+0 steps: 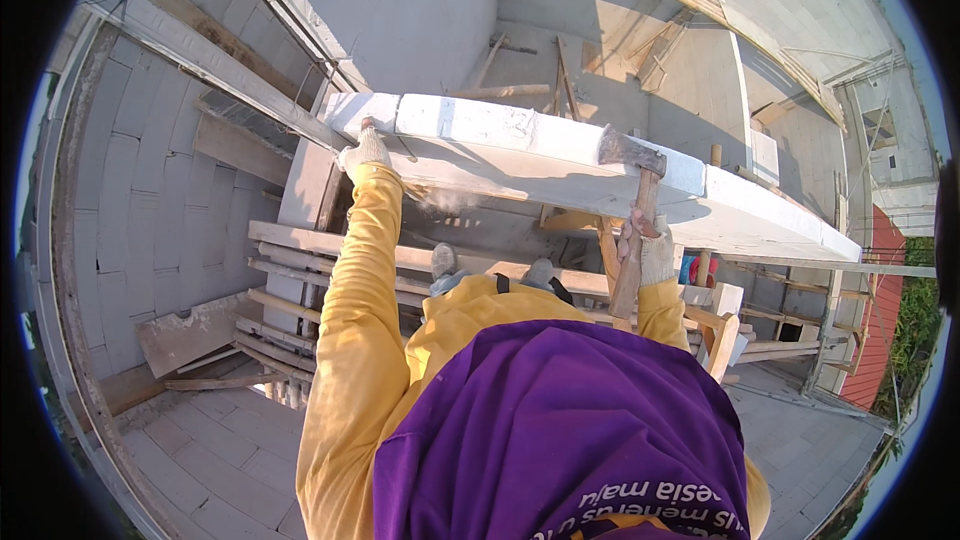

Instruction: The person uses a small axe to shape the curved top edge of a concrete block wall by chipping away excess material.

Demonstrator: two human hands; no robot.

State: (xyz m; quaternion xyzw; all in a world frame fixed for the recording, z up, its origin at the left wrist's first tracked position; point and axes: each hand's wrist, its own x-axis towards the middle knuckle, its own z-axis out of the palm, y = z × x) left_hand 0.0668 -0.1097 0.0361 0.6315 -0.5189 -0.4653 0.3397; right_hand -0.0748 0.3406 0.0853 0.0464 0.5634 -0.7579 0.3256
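A wall top of white lightweight blocks (470,123) curves across the view in front of me. At its left end, my left hand (367,154), in a pale knit glove, is closed over the edge of the end block, with bare fingertips showing on top. Farther right, my right hand (655,252), also gloved, is wrapped around the wooden handle of a hatchet (628,288). The worn metal head of this tool lies against the upper edge of the wall. Pale dust (445,202) hangs beside the wall's near face, right of my left hand.
Wooden planks (420,258) run across below me, near my shoes (443,260). Stacked timber (275,345) lies to the left beside a grey block wall (150,210). Beyond the white wall is a lower room with loose boards (568,80). Red sheeting (880,310) stands far right.
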